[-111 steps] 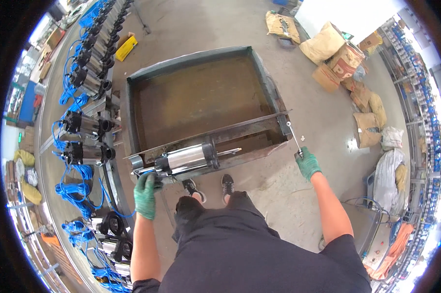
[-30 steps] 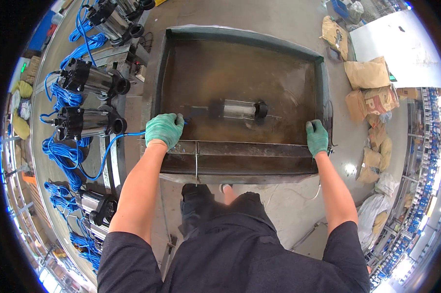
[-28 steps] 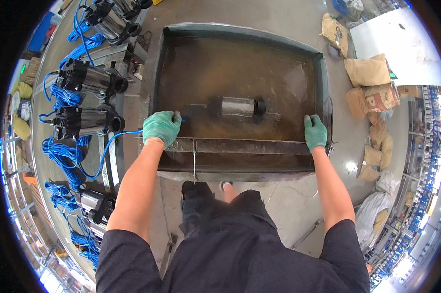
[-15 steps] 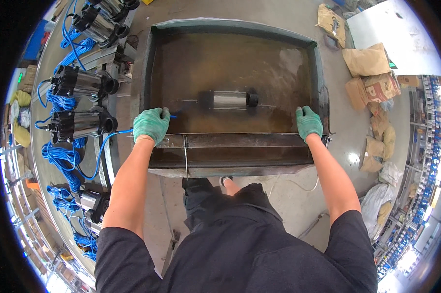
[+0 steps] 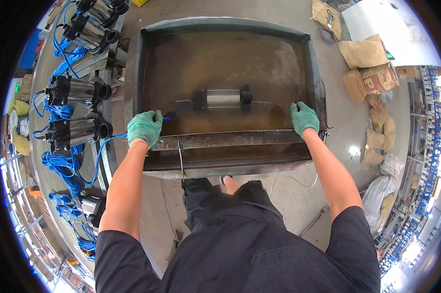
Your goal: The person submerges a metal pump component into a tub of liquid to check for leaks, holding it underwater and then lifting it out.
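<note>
A left hand in a green fabric glove point(image 5: 145, 128) curls closed over a smooth blue cable point(image 5: 117, 137); the matching gloved right hand point(image 5: 304, 118) bends at the rectangular dark metal tank's point(image 5: 225, 22) right side, its grip unclear. Beyond and between both hands, a shiny silver cylindrical pump with black ends point(image 5: 224, 98) lies sideways in murky brown water point(image 5: 220, 58).

Bench point(image 5: 37, 161): row of black-and-silver pumps point(image 5: 71, 91), coiled blue cables point(image 5: 63, 172) | Tank point(image 5: 225, 22): lone pump point(image 5: 224, 98) on its side in murky water point(image 5: 220, 58), probably on the bottom | Floor point(image 5: 340, 161): brown sacks point(image 5: 375, 139), cardboard box point(image 5: 355, 85)
</note>
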The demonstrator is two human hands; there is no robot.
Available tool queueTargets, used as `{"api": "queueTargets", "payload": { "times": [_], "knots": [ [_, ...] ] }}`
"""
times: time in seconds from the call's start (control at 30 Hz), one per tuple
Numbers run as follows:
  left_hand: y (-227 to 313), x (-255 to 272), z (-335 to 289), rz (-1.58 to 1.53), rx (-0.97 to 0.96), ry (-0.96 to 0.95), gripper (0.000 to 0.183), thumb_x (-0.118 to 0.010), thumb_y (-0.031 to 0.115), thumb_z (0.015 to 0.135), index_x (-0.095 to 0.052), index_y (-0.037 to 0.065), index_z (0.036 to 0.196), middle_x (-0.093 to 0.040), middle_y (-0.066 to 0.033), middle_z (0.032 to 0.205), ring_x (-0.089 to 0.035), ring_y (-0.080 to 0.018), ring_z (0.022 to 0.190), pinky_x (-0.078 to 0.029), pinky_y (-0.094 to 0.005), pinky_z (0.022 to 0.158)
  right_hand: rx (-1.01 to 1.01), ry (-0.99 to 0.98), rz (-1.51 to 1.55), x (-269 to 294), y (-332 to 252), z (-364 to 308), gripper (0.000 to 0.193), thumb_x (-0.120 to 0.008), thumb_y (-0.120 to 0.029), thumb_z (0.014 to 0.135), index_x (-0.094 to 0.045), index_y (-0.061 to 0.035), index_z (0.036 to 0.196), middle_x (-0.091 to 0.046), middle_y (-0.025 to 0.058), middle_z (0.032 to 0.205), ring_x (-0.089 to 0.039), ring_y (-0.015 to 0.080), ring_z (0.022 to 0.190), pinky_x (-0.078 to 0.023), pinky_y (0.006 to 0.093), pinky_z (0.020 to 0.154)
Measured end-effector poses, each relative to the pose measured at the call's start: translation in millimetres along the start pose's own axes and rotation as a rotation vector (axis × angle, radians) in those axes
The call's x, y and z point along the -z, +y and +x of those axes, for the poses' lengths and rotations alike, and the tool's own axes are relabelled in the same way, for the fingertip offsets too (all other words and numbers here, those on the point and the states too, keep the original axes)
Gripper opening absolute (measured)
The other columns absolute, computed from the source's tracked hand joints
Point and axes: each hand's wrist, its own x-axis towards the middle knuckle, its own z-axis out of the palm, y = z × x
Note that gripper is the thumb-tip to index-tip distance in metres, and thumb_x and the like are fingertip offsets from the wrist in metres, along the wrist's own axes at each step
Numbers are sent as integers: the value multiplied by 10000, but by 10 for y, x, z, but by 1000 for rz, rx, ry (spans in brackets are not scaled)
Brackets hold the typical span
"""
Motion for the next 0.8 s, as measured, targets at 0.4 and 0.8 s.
{"api": "queueTargets", "payload": {
  "times": [0.4,0.8],
  "knots": [
    [-12,-16,4,4,-3,13,454,-492,420,1054,-750,89,882,-736,-201,934,-683,-451,929,-542,-532,860,-6,-16,5,4,-12,2,446,-459,-482,1043,-680,-109,1149,-718,223,1168,-656,467,1110,-526,558,949],
    [-8,-47,-1,-4,5,50,441,-515,422,1041,-751,83,885,-730,-212,946,-672,-466,942,-535,-546,860,-19,-60,18,31,-7,27,464,-427,-492,1046,-682,-119,1152,-713,217,1199,-658,432,1146,-522,542,977]
  ]
}}
